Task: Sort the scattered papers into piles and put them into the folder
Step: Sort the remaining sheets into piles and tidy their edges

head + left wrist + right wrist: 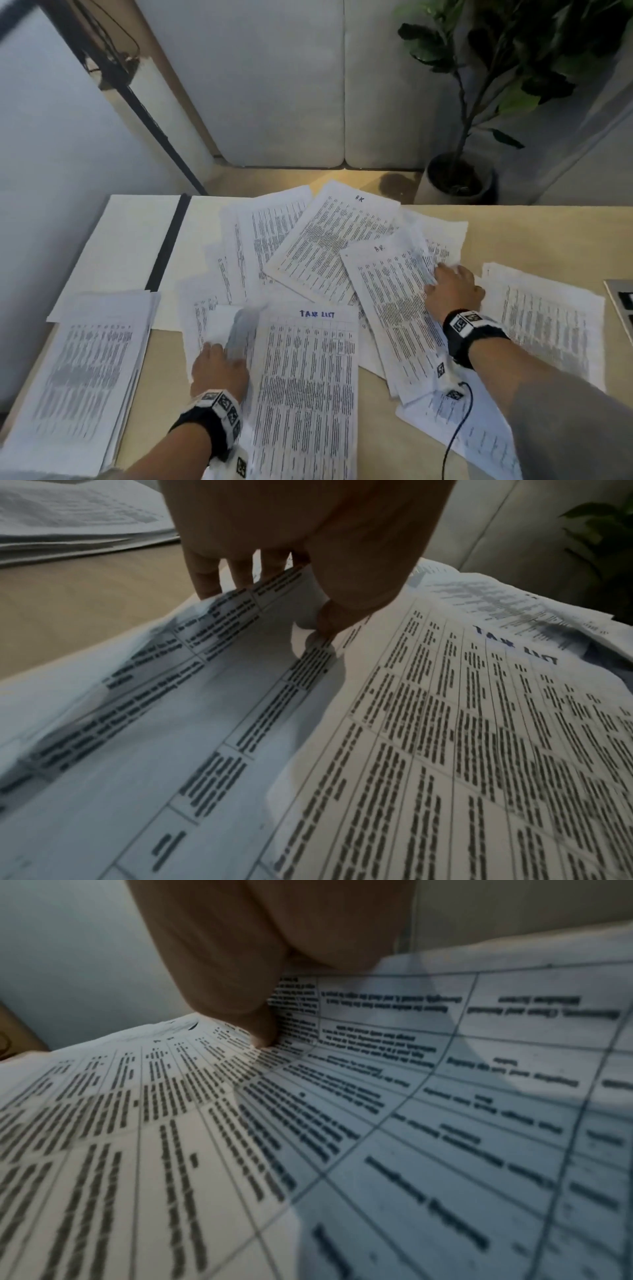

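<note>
Pinching a curled sheet (239, 329) lower centre, left hand (219, 370); right hand (454, 291) grips right-side sheet (394, 308), palm down.

Printed papers (308, 240) strewn overlapping — white folder (137, 240) open, flat

The right hand (260, 947) pinches a curled printed sheet (462, 1123), thumb (246, 1010) pressing its printed face. Its right part lifts, shadowed bluish.

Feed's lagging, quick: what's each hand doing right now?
Left hand: pinching a lifted white printed sheet.
Right hand: gripping a curled white table-printed sheet.
</note>
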Motion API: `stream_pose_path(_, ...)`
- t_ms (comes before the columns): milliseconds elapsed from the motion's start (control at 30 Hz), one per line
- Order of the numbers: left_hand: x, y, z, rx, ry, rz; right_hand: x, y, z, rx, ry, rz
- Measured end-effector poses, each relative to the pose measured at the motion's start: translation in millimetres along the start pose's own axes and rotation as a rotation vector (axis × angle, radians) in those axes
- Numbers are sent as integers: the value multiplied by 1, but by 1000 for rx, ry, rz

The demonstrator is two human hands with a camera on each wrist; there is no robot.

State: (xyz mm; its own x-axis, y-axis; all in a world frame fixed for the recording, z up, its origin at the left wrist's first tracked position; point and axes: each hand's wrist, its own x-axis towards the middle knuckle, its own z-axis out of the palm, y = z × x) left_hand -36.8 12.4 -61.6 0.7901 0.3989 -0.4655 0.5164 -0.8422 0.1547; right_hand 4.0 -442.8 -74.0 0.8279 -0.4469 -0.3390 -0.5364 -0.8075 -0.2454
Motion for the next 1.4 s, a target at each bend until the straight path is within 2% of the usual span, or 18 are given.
stream_pose_path(100, -11, 3, -3, -84, 36, -1, -7, -2, 3, -58, 15, -24)
stream_pose_path(200, -6, -2, -2, 14, 27, 29, -9, 0, 3, -26, 85, -14)
stream_pose_path(267, -2, -3, -3, 99, 21, 44, -10, 1, 2, 49, 147, 14)
stream_pose_path(400, 1, 2, -16, -7, -41, -90, -18, 2, -8, 331, 225, 160)
stream_pose_path(467, 5, 1, -20, 32, -92, -89, -20, 7, -13, 413, 245, 207)
stream_pose_path(567, 8, 3, -16, 108, -77, -76, -26, 13, -22, 535, 224, 267)
stream_pose_path(800, 4, 0, -15, 8, -81, -125, -47, 30, -39, 656, 131, 368)
stream_pose_path(867, 4, -4, -14, -3, -58, -93, -49, 43, -36, 651, 84, 416)
stream_pose_path(967, -2, -4, -13, 35, 2, -32, -56, 67, -25, 553, -56, 377)
stream_pose_path(1033, -7, -6, -12, -53, 49, -51, -65, 78, -23, 507, -148, 337)
stream_pose_path(1100, -10, -13, -13, -197, 92, -101, -73, 91, -20, 500, -178, 331)
stream_pose_path(1167, -13, -19, -19, -262, 61, -43, -82, 103, -18, 471, -200, 352)
stream_pose_path(1267, -15, -28, -35, -238, 5, 125, -90, 125, -21, 375, -163, 407)
stream_pose_path(1333, -21, -31, -51, -309, -6, 196, -91, 142, -25, 164, -79, 433)
stream_pose_path(1400, -28, -34, -63, -382, -52, 236, -91, 159, -23, 76, -14, 449)
